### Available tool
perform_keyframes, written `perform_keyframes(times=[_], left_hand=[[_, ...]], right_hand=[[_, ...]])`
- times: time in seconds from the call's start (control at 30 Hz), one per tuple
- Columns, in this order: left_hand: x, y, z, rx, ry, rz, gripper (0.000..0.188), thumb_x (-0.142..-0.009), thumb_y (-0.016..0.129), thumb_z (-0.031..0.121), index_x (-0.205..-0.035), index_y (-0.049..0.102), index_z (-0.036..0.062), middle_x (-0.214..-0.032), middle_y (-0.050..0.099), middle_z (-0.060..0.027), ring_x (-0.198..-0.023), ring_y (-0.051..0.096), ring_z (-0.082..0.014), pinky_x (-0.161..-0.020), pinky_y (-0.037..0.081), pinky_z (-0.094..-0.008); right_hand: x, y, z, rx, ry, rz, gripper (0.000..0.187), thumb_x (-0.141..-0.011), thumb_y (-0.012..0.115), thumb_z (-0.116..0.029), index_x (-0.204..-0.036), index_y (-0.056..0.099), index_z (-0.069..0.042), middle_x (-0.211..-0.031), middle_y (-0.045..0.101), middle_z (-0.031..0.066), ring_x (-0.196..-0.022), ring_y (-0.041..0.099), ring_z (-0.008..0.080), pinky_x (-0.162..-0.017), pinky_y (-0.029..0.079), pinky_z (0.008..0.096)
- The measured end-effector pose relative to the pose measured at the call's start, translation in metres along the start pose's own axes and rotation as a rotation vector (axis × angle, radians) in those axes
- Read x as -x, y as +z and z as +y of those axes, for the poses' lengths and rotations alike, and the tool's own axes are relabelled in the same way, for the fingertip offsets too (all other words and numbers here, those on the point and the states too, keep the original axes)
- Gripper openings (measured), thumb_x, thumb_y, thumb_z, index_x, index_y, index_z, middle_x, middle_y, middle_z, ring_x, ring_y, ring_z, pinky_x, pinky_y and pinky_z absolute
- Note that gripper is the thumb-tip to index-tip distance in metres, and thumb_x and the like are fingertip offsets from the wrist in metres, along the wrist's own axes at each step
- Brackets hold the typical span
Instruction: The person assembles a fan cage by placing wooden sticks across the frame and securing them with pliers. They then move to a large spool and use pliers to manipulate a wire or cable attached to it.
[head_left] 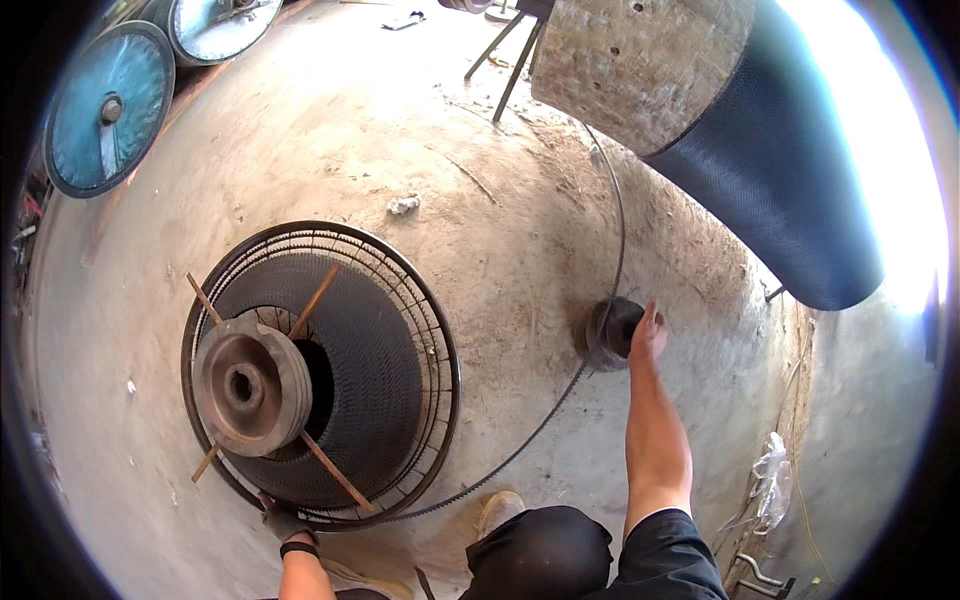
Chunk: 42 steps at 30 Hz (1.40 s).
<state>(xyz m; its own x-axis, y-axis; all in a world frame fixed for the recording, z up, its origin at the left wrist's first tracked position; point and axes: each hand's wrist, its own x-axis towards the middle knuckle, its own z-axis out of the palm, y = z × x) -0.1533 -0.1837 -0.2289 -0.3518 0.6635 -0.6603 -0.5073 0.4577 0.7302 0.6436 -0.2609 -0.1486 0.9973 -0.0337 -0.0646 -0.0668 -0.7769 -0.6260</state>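
A wide reel (345, 400) of dark, ridged strip lies on the floor at left. Across its top rest rusty bars (338, 475) and a brown metal pulley wheel (243, 380). My left hand (284, 520), dark as if gloved, is closed at the reel's near rim; its fingers are partly hidden. From that rim a long toothed strip (520, 447) curves right and up past a dark, blurred spool (606, 335). My right hand (650, 332) grips the spool's right side, its fingers pointing away from me. Beyond, the strip runs up toward a big roller.
The big roller (770, 180), dark and with a wooden end disc (645, 65), stands raised at upper right. Two blue-ended drums (112, 110) lie at upper left. A crumpled white scrap (404, 205) is on the floor; clear plastic (772, 485) lies at right.
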Motion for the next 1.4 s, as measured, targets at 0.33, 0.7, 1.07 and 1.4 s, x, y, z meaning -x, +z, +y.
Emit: perform_keyframes(times=[0.33,0.7,1.07,1.4], left_hand=[[0.013,0.007,0.002,-0.117,-0.015,0.002,0.084,-0.096,0.047,0.062,-0.140,0.044,-0.0096,-0.146,0.047,-0.0199,-0.129,0.047,-0.0345,-0.108,0.035,-0.0445],[-0.001,-0.003,-0.014,-0.205,0.113,0.194,0.085,-0.097,0.043,0.064,-0.143,0.041,-0.0077,-0.146,0.047,-0.0212,-0.132,0.045,-0.0351,-0.112,0.032,-0.0451],[0.001,-0.029,-0.020,-0.525,0.137,-0.058,0.066,-0.102,0.042,0.051,-0.151,0.038,0.0070,-0.149,0.044,-0.0145,-0.134,0.040,-0.0321,-0.114,0.028,-0.0488],[0.032,0.001,-0.015,-0.367,-0.023,-0.208,0.079,-0.096,0.031,0.069,-0.154,0.032,0.0144,-0.158,0.033,-0.0078,-0.141,0.030,-0.0338,-0.117,0.022,-0.0506]], right_hand=[[-0.027,0.011,-0.029,0.048,-0.079,0.053,0.077,-0.090,0.036,-0.073,-0.103,0.072,-0.005,-0.104,0.068,0.0266,-0.105,0.061,0.0469,-0.091,0.046,0.0522],[-0.055,0.014,-0.037,-0.067,-0.334,-0.154,0.067,-0.090,0.050,-0.066,-0.085,0.071,-0.003,-0.082,0.065,0.0251,-0.087,0.064,0.0437,-0.079,0.048,0.0459],[-0.076,0.029,-0.063,-0.069,-0.436,-0.241,0.067,-0.086,0.053,-0.068,-0.078,0.072,-0.005,-0.072,0.063,0.0252,-0.079,0.063,0.0444,-0.074,0.050,0.0463],[-0.080,0.056,-0.101,-0.057,-0.634,-0.345,0.071,-0.088,0.053,-0.068,-0.071,0.065,0.000,-0.062,0.056,0.0209,-0.063,0.057,0.0403,-0.064,0.045,0.0455]])
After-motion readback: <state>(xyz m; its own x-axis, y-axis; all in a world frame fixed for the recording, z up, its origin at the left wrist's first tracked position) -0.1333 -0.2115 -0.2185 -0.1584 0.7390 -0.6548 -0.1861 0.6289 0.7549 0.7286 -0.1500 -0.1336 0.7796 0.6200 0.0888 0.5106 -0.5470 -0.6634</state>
